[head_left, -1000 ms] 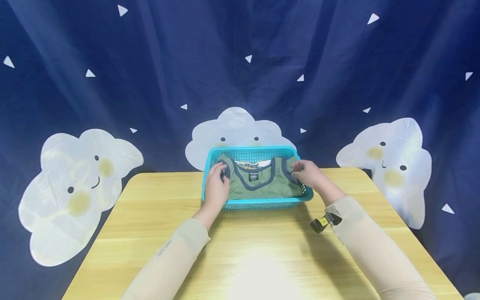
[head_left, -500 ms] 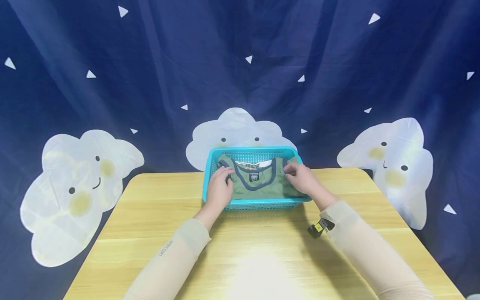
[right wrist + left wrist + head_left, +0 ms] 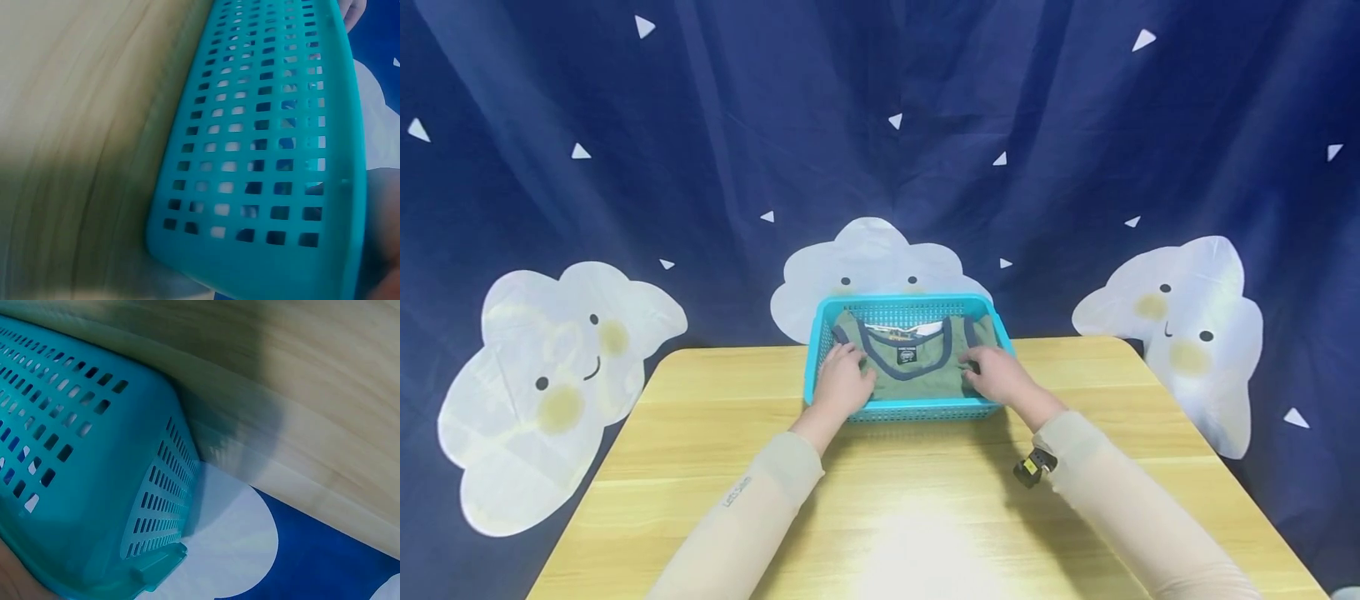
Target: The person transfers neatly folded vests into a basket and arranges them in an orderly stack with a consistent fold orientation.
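Observation:
A green tank top with navy trim and a black label at the neck lies in a turquoise perforated basket. Reaching over the near rim, my left hand rests its loosely bent fingers on the left side of the top. On the right side, my right hand touches the fabric with fingers bent downward. White printed cloth shows through the neck opening. Both wrist views are mostly filled by the basket's outer wall; only a bit of the right hand shows beyond the rim.
The basket stands toward the far edge of a light wooden table. Behind hangs a navy curtain with white clouds and triangles. A black wrist device hangs below the right cuff.
Both hands have moved inward over the tank top and slightly nearer the front rim. The right hand has come away from the armhole edge. The basket has stayed in place.

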`<state>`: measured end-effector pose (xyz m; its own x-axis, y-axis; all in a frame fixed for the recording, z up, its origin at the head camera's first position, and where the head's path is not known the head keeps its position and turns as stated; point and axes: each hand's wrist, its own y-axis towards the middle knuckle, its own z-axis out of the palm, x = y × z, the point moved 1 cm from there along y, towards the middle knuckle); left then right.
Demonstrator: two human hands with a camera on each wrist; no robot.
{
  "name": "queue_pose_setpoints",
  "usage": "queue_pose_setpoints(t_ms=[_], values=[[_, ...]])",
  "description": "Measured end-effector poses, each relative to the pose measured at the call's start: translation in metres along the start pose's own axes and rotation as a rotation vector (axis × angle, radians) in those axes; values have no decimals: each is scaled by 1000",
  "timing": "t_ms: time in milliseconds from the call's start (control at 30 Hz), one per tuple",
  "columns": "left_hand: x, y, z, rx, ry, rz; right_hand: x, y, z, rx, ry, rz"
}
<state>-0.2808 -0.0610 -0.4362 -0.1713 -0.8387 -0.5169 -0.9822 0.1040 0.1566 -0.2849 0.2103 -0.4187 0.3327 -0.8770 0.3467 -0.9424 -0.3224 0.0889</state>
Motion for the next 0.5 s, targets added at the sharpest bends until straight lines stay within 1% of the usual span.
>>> queue_pose_setpoints(t_ms=[100, 233, 367, 500], values=[[2, 1, 0, 31, 17, -20, 0, -1, 2, 10, -17, -7], [2, 2, 0, 59, 14, -52, 0, -1, 3, 12, -30, -20], [2, 3, 0, 80, 18, -68, 1, 0, 3, 25, -40, -5], [1, 4, -1, 117, 16, -87, 1, 0, 4, 42, -48, 27]])
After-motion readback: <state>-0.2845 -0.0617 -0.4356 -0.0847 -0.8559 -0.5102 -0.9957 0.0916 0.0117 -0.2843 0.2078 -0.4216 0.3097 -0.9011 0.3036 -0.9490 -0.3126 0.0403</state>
